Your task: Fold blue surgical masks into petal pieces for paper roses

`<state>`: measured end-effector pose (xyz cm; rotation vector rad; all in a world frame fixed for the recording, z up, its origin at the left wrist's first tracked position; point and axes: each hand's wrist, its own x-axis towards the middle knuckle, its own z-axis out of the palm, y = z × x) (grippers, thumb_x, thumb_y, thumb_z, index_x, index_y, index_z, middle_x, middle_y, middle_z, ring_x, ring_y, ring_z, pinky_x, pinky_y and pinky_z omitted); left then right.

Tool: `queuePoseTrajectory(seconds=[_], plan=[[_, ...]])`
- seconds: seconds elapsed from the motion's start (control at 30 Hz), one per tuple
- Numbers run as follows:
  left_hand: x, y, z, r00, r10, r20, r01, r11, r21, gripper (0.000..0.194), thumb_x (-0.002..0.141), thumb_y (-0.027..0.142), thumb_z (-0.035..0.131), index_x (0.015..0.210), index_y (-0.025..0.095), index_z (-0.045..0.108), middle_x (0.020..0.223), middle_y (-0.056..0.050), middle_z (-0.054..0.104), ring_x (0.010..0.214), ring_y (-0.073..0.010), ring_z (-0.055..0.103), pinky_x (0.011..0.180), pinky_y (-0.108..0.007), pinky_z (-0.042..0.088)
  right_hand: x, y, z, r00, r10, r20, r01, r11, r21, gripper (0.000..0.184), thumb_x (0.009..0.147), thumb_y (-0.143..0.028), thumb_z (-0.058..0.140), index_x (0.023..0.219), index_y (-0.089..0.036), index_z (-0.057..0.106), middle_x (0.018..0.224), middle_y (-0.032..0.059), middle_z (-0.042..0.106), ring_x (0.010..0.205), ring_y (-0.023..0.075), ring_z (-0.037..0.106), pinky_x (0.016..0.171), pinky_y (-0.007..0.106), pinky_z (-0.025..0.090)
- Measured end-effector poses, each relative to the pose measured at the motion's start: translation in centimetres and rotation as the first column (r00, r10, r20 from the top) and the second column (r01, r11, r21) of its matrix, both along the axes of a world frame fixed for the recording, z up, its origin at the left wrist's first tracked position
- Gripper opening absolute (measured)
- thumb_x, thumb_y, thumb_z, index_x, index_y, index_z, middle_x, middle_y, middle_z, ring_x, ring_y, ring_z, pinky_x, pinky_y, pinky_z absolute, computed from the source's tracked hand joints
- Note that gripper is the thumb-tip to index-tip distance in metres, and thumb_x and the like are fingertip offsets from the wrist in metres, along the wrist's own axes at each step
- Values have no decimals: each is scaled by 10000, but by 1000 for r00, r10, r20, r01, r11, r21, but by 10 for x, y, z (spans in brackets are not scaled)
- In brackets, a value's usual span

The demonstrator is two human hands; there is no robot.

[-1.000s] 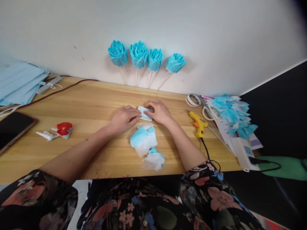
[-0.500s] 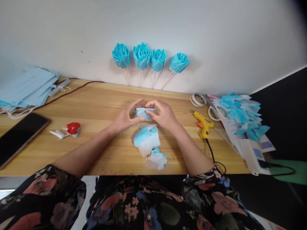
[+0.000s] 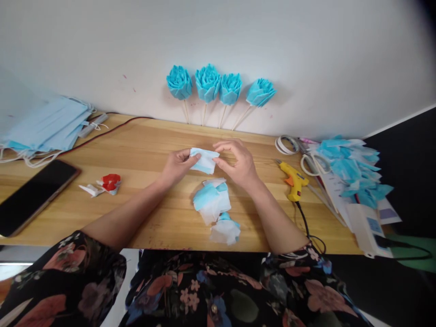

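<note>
Scraps [image 3: 211, 199] near sheet [image 3: 205, 164], 4 flowers [image 3: 207, 85] behind

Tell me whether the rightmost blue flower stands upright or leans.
It leans right: its thin stick slants rightward from the tabletop up to the blue flower head.

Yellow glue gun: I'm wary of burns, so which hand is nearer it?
Right. The right hand is left of the glue gun; the left hand is farther left.

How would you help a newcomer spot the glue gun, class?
Find the wooden table, then look to the right of the person's right hand. The glue gun lies there: unlike the white-handled scissors beside it, it is bright yellow with an orange trigger.
</note>
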<state>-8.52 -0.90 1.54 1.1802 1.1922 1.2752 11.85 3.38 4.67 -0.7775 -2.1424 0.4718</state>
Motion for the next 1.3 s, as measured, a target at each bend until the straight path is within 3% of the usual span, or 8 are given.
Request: queuePoseTrajectory(seconds=[0.2,0.33,0.5,0.73,0.97,1.3], plan=[[2,-4,4,996,-60,-63,61,998,12,408,756,561,750,822,158,742,780,-39,722,711,-170,625,679,-283,486,-2,3,-6,999,-4,41,2,999,54,43,916,-301,657,915,-262,642,1120,41,747,1080,248,659,974,444,474],[-1,-5,2,994,-75,-80,76,997,8,487,813,646,665,778,162,708,729,-27,678,683,-160,598,647,-275,470,-2,3,-8,999,-39,29,38,998,49,83,937,-265,612,859,-260,640,1063,29,759,1046,233,673,955,431,478],[-1,-2,-3,988,-128,89,135,988,-77,637,871,752,483,754,153,665,734,-69,666,720,-196,645,650,-307,537,-2,3,-7,998,-58,27,57,997,48,99,941,-277,604,855,-262,649,1021,30,763,1014,230,679,930,419,485],[-2,1,-2,960,-107,260,159,970,-185,491,712,560,773,911,114,718,845,-111,727,740,-209,677,633,-312,584,-3,2,-8,999,-43,4,43,998,43,124,951,-312,604,851,-264,657,1025,34,769,1019,230,687,953,436,488],[-4,2,-6,950,-133,281,179,973,-143,387,755,469,754,943,132,741,904,-106,745,800,-217,695,715,-348,587,-2,4,-11,999,-43,7,43,998,39,104,948,-338,614,889,-269,666,1050,32,764,1041,233,678,960,437,483],[1,-1,0,927,-160,340,210,970,-118,385,747,495,781,868,133,723,851,-77,717,777,-188,671,726,-324,586,-4,5,-17,999,-38,28,36,999,41,110,945,-295,602,857,-263,660,1047,30,759,1031,227,677,946,429,492]])
